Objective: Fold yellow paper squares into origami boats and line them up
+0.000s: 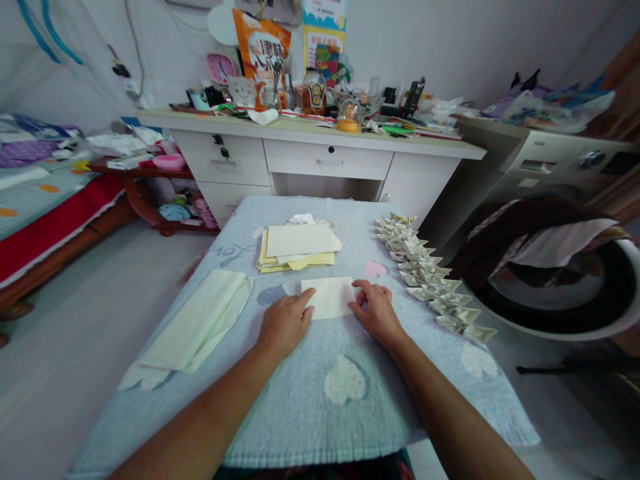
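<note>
A small pale rectangular sheet of paper [330,298] lies nearly flat on the cloth-covered table, between my two hands. My left hand [286,321] holds its left edge, with thumb and forefinger at that side. At the opposite edge my right hand [375,308] has its forefinger by the upper corner and its thumb lower down, the other fingers curled in. Just beyond the sheet is a stack of cream and yellow paper [300,241]. Rows of folded paper boats [425,270] stand to the right. Larger folded pale green paper [200,320] lies to the left.
A blue cloth with heart patterns [345,380] covers the table. Behind it stands a white desk [327,157] crowded with jars, bags and small items. A front-loading washing machine [545,160] with laundry in its open door is at the right, a bed [50,193] at the left.
</note>
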`<action>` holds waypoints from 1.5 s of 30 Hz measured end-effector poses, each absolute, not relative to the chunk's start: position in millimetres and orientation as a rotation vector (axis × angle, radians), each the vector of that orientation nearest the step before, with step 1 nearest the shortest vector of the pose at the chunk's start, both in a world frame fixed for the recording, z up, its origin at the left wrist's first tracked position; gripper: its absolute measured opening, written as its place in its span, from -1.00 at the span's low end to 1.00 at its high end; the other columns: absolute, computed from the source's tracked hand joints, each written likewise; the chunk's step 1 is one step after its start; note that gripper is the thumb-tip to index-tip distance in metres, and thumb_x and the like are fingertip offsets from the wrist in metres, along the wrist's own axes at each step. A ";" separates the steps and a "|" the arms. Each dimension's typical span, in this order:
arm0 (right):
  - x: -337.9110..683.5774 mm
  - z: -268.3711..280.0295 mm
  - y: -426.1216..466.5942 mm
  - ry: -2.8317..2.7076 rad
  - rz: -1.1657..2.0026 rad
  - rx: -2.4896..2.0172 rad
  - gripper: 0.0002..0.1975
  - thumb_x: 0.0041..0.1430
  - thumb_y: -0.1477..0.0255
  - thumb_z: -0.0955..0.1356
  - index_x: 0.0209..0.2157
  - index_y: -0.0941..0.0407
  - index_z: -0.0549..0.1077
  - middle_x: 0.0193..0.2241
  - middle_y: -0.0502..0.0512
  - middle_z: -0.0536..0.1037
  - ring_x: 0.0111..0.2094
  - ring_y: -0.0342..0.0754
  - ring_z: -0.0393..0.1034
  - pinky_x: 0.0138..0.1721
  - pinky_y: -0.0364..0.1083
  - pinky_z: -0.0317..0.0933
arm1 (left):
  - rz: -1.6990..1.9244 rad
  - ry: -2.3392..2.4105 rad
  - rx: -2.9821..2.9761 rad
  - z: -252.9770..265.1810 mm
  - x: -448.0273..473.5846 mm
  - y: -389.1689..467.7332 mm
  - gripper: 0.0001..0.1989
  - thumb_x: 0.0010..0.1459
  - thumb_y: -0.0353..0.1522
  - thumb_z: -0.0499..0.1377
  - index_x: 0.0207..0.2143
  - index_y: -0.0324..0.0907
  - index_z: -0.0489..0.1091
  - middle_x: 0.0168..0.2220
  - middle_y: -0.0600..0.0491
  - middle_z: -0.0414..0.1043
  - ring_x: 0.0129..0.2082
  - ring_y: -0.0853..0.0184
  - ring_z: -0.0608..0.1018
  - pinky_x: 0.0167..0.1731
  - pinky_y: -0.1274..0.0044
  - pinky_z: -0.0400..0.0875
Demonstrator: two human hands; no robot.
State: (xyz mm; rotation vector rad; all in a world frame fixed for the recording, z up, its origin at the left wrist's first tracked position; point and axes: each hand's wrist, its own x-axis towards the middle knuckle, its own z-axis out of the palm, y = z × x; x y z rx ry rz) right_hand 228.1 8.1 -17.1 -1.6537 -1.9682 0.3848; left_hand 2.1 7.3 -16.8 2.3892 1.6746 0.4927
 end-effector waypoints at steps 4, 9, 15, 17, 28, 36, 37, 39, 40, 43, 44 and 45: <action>228.8 -16.7 7.7 -2.040 0.350 -1.657 -0.87 0.11 0.47 0.36 -0.26 0.06 0.50 -0.42 0.01 0.51 -0.23 0.00 0.31 -0.06 0.03 -0.04 | 0.544 1.679 2.488 -14.3 1.8 5.9 -0.72 0.18 -0.37 0.11 -0.07 -0.11 0.47 -0.19 -0.07 0.46 -0.15 0.17 0.46 -0.13 0.36 0.37; 228.1 -17.4 6.5 -2.070 0.251 -1.668 -0.84 0.09 0.47 0.36 -0.26 0.05 0.52 -0.24 0.12 0.49 -0.13 0.08 0.25 -0.06 0.07 0.00 | 0.663 1.436 2.627 -22.1 1.4 11.2 -0.62 0.16 -0.51 0.06 -0.02 -0.04 0.45 0.12 0.01 0.35 0.11 0.12 0.33 0.08 0.23 0.26; 220.9 -15.0 -0.1 -2.275 0.309 -1.368 -0.49 0.03 0.65 0.27 0.04 0.06 0.40 0.13 0.16 0.34 0.16 0.07 0.12 0.12 0.12 -0.06 | 0.535 1.112 2.631 -35.6 1.7 18.6 -0.52 0.15 -0.62 -0.01 0.04 -0.06 0.41 0.14 0.08 0.38 0.21 0.23 0.30 0.15 0.27 0.24; 218.3 -15.3 -1.7 -2.340 0.379 -1.307 -0.45 0.08 0.65 0.25 0.12 0.06 0.32 0.18 0.16 0.31 0.22 0.04 0.09 0.17 0.14 -0.13 | 0.536 1.092 2.620 -36.4 1.8 19.7 -0.55 0.16 -0.60 0.01 0.01 -0.07 0.43 0.13 0.06 0.39 0.19 0.23 0.33 0.14 0.26 0.25; 215.8 -14.8 -0.3 -2.347 0.457 -1.350 -0.60 0.18 0.54 0.28 0.07 0.09 0.38 0.16 0.21 0.36 0.20 0.03 0.17 0.18 0.17 -0.11 | 0.800 1.276 2.427 -19.0 -2.1 19.1 -0.76 0.17 -0.47 0.05 -0.20 -0.15 0.48 -0.14 -0.03 0.50 -0.07 0.23 0.45 0.02 0.32 0.31; 215.4 -14.0 0.1 -2.364 0.438 -1.325 -0.58 0.13 0.55 0.30 0.05 0.09 0.39 0.15 0.20 0.37 0.19 0.05 0.17 0.17 0.17 -0.11 | 0.679 1.974 2.308 -22.5 -1.1 21.8 -0.57 0.13 -0.12 0.15 -0.05 -0.21 0.33 -0.02 -0.14 0.33 0.00 0.03 0.31 -0.02 0.23 0.21; 215.3 -14.2 0.2 -2.362 0.435 -1.321 -0.58 0.12 0.55 0.31 0.05 0.09 0.39 0.14 0.20 0.37 0.18 0.05 0.17 0.16 0.16 -0.11 | 0.660 1.970 2.307 -23.2 -0.3 22.2 -0.58 0.11 -0.12 0.16 -0.07 -0.19 0.33 -0.02 -0.13 0.32 0.01 0.03 0.30 -0.02 0.23 0.20; 215.0 -14.1 0.2 -2.357 0.431 -1.315 -0.57 0.11 0.56 0.31 0.05 0.09 0.39 0.14 0.20 0.37 0.17 0.05 0.18 0.16 0.15 -0.10 | 0.645 1.949 2.298 -23.9 0.8 23.8 -0.59 0.06 -0.14 0.21 -0.10 -0.17 0.33 -0.01 -0.11 0.31 0.02 0.04 0.30 0.00 0.25 0.19; 214.9 -13.9 0.1 -2.353 0.431 -1.313 -0.58 0.11 0.56 0.31 0.04 0.09 0.40 0.14 0.20 0.37 0.17 0.05 0.18 0.15 0.15 -0.10 | 0.645 1.932 2.289 -23.9 1.2 24.8 -0.60 0.04 -0.16 0.24 -0.12 -0.16 0.32 -0.02 -0.09 0.32 0.01 0.05 0.30 0.00 0.26 0.18; 214.9 -13.4 0.2 -2.346 0.432 -1.302 -0.60 0.11 0.55 0.32 0.02 0.09 0.41 0.12 0.19 0.39 0.15 0.06 0.19 0.14 0.15 -0.08 | 0.662 1.834 2.268 -23.1 2.0 27.6 -0.64 0.01 -0.24 0.25 -0.15 -0.14 0.29 -0.08 -0.04 0.36 -0.03 0.11 0.35 -0.01 0.30 0.18; 215.1 -13.3 0.4 -2.346 0.430 -1.297 -0.60 0.11 0.55 0.32 0.01 0.09 0.42 0.12 0.19 0.39 0.15 0.07 0.19 0.14 0.14 -0.07 | 0.676 1.797 2.263 -22.9 2.4 28.3 -0.65 0.00 -0.27 0.25 -0.15 -0.14 0.28 -0.11 -0.03 0.38 -0.04 0.12 0.36 -0.01 0.30 0.19; 215.2 -13.5 0.5 -2.345 0.428 -1.291 -0.60 0.11 0.55 0.32 0.01 0.09 0.42 0.12 0.19 0.39 0.15 0.07 0.19 0.14 0.14 -0.06 | 0.694 1.761 2.258 -22.8 2.8 28.9 -0.65 0.00 -0.29 0.25 -0.15 -0.15 0.27 -0.13 -0.03 0.39 -0.04 0.12 0.37 -0.02 0.30 0.19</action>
